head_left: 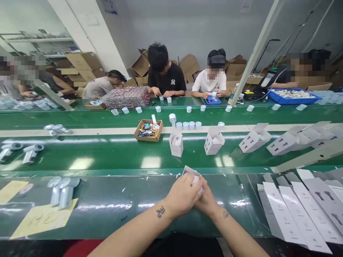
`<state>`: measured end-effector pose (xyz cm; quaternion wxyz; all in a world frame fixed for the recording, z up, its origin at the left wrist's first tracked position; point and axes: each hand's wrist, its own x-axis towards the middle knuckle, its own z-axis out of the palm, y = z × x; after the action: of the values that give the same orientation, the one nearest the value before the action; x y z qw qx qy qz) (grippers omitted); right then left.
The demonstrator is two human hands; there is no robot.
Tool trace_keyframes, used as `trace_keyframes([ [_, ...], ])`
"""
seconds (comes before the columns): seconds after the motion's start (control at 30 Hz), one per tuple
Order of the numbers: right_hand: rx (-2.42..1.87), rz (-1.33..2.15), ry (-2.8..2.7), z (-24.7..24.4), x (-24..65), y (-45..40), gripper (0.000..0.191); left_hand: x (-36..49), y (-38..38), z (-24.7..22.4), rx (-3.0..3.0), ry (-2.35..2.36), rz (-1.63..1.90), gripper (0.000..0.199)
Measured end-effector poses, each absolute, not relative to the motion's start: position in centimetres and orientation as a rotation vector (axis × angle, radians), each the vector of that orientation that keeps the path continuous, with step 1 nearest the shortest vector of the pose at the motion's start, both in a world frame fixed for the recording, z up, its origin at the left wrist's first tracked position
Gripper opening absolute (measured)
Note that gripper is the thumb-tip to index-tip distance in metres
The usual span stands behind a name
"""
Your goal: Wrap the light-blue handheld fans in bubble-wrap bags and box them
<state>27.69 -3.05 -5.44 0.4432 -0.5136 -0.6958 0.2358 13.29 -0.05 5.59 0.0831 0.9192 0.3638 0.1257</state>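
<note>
Both of my hands meet above the near worktop, closed around a small white box whose raised flap shows behind the fingers. My left hand lies over the top, its fingers bent on a whitish plastic-wrapped item at the box mouth. From the other side my right hand wraps the box; most of its fingers are hidden. Beyond them on the green belt stand open white boxes with wrapped contents, among them one box straight ahead and another box to its right.
Flat printed cartons lie stacked at right. Pale hair dryers rest on yellow paper at left. A cardboard tray of small parts sits across the belt. Several co-workers sit opposite, one person in black. A slanted metal post crosses at right.
</note>
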Motion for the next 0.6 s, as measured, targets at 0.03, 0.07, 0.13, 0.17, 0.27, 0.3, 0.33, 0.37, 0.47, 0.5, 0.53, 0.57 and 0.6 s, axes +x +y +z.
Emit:
trace_keyframes([
  [0.03, -1.28, 0.605, -1.72, -5.6, 27.7, -3.2, 0.06, 13.0, -0.4, 5.2, 2.778, 1.106, 0.291, 0.041],
  [0.07, -1.291, 0.624, -1.711, -5.6, 27.6, -3.3, 0.062, 12.5, -0.8, 4.7, 2.797, 1.148, 0.25, 0.053],
  [0.13, -1.343, 0.67, -1.689, -5.4, 27.3, -3.5, 0.063, 11.1, -2.0, 3.9, 2.813, 1.222, 0.247, 0.072],
  [0.17, -1.37, 0.697, -1.687, -5.2, 27.0, -3.4, 0.061, 10.3, -2.6, 3.7, 2.829, 1.232, 0.27, 0.074],
  [0.27, -1.331, 0.775, -1.793, -3.6, 25.9, -1.8, 0.053, 7.1, -4.6, 3.2, 2.861, 1.279, 0.414, 0.06],
  [0.3, -1.289, 0.785, -1.851, -2.8, 25.3, -0.7, 0.054, 5.9, -5.3, 3.1, 2.839, 1.333, 0.486, 0.052],
  [0.33, -1.252, 0.788, -1.902, -2.1, 24.5, 0.7, 0.057, 4.8, -6.1, 3.0, 2.782, 1.422, 0.565, 0.043],
  [0.37, -1.237, 0.792, -1.94, -1.3, 23.6, 2.4, 0.06, 3.7, -7.0, 2.9, 2.687, 1.54, 0.641, 0.034],
  [0.47, -1.303, 0.793, -2.005, 0.5, 19.6, 8.8, 0.065, 1.2, -10.0, 2.1, 2.224, 1.876, 0.769, 0.02],
  [0.5, -1.326, 0.783, -2.025, 0.8, 18.0, 10.9, 0.064, 0.6, -11.2, 1.7, 2.064, 1.927, 0.771, 0.022],
  [0.53, -1.342, 0.766, -2.042, 1.0, 16.4, 12.8, 0.064, 0.1, -12.4, 1.0, 1.928, 1.95, 0.765, 0.025],
  [0.57, -1.349, 0.744, -2.055, 1.1, 14.9, 14.5, 0.064, -0.4, -13.7, 0.2, 1.827, 1.953, 0.756, 0.027],
  [0.6, -1.346, 0.721, -2.062, 1.2, 13.6, 15.8, 0.065, -1.0, -15.1, -0.9, 1.76, 1.958, 0.752, 0.03],
])
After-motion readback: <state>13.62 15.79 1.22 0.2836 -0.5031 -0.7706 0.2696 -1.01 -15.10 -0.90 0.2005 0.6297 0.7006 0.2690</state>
